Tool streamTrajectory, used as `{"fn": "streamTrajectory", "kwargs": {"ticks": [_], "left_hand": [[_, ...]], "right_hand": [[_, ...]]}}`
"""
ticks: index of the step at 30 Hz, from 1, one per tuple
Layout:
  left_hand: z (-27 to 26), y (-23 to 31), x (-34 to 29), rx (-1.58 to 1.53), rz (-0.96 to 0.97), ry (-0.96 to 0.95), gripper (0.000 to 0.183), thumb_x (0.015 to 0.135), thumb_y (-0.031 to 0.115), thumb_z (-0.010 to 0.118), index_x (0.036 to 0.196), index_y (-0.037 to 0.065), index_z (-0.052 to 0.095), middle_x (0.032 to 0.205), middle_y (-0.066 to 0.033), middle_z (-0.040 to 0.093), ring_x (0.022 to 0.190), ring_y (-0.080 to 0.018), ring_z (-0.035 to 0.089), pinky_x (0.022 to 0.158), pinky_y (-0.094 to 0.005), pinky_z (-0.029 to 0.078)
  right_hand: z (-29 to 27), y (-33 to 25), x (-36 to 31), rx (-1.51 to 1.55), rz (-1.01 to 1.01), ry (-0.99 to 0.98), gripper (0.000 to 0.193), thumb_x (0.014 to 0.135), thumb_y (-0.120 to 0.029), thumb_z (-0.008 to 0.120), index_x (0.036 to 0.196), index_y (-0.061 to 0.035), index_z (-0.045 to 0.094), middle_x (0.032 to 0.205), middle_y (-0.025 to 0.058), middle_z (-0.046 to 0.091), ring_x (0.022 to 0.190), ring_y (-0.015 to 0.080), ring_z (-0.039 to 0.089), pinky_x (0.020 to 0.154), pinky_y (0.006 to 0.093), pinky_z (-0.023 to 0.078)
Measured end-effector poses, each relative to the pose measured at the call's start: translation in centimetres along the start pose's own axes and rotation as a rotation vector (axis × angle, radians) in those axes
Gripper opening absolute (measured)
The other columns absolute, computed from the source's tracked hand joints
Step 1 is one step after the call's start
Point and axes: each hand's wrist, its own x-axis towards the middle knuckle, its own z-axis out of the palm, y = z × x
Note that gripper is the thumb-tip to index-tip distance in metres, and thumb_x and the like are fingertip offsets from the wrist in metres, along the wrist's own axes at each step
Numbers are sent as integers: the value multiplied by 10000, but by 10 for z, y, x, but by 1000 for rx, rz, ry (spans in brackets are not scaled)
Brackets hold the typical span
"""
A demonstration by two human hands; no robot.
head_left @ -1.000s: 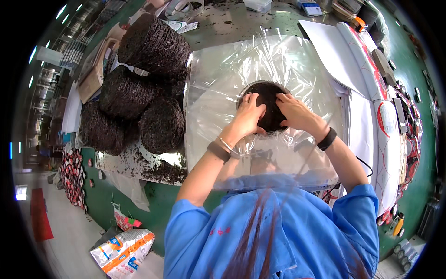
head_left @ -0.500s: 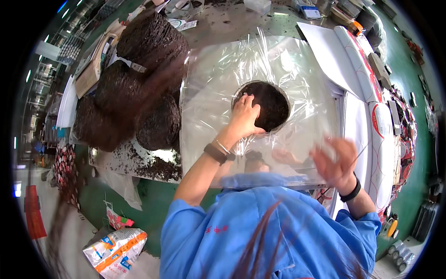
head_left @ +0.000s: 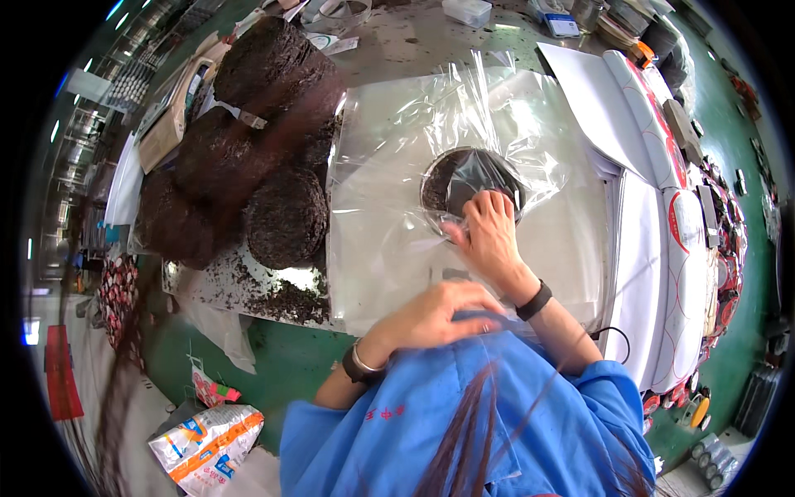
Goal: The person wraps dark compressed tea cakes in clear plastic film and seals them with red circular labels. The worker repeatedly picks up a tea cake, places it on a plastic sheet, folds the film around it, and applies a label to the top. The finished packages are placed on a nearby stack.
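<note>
A dark brown round cake of pressed, fibrous-looking stuff (head_left: 436, 184) sits in a round opening amid clear plastic film (head_left: 389, 207). Part of the film is drawn over the cake in a greyish, shiny flap. My right hand (head_left: 497, 240) rests on this flap at the cake's near side, fingers slightly bent, thumb spread to the left. No object shows in its grasp. Close to my blue-clad chest, my left hand (head_left: 432, 319) hovers over the film's near edge, fingers stretched and thumb apart, holding nothing visible.
Several large dark cakes (head_left: 286, 217) are piled at left on a crumb-strewn board (head_left: 224, 288). White sheets (head_left: 592, 103) and a roll with red markings (head_left: 679, 248) line the right side. Clear containers (head_left: 468, 12) stand at the back. A silver-orange bag (head_left: 207, 447) lies low at left.
My left hand has left the cake and drawn back toward my chest. My right hand has come in from the right onto the cake, where film now lies over part of it.
</note>
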Motion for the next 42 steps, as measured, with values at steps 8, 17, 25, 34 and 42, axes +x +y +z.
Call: {"fn": "streamTrajectory", "kwargs": {"ticks": [8, 17, 25, 34, 42], "left_hand": [[-35, -90, 40, -413, 29, 965, 1194, 831, 283, 869, 1634, 126, -1, 1604, -291, 296, 1396, -355, 424, 1161, -489, 387], [-32, -102, 130, 708, 132, 604, 290, 804, 138, 824, 992, 9, 644, 1014, -145, 580, 935, -348, 641, 846, -442, 527], [-29, -104, 130, 653, -88, 462, 779, 792, 150, 826, 1483, 85, 471, 1157, -172, 525, 981, -359, 631, 818, -454, 558], [-110, -86, 100, 292, -180, 430, 943, 787, 185, 890, 1539, 14, 347, 1504, -220, 478, 1329, -310, 528, 1096, -420, 434], [-95, -117, 153, -134, 15, 286, 318, 861, 2, 771, 1152, 10, 643, 1243, -93, 671, 1251, -192, 575, 962, -339, 521]], "right_hand": [[19, 21, 0, 16, 115, -65, 417, 939, -319, 656, 601, -77, 686, 655, 86, 639, 750, 285, 612, 799, 416, 426], [-33, 36, -8, 242, 56, -275, 389, 805, -185, 790, 1138, -17, 682, 1145, 169, 668, 1073, 330, 625, 1004, 433, 453], [-16, 79, 13, 1425, 513, 390, 827, 927, -87, 726, 1611, -90, 260, 1539, 130, 416, 1381, 268, 463, 1145, 392, 418], [-16, 56, 20, 82, -200, -66, 201, 884, -195, 727, 937, -47, 601, 962, 119, 623, 1040, 320, 604, 974, 440, 491], [2, 62, 3, 325, 188, -15, 503, 791, -195, 823, 1198, -29, 580, 1174, 172, 572, 1068, 364, 574, 957, 455, 495]]}}
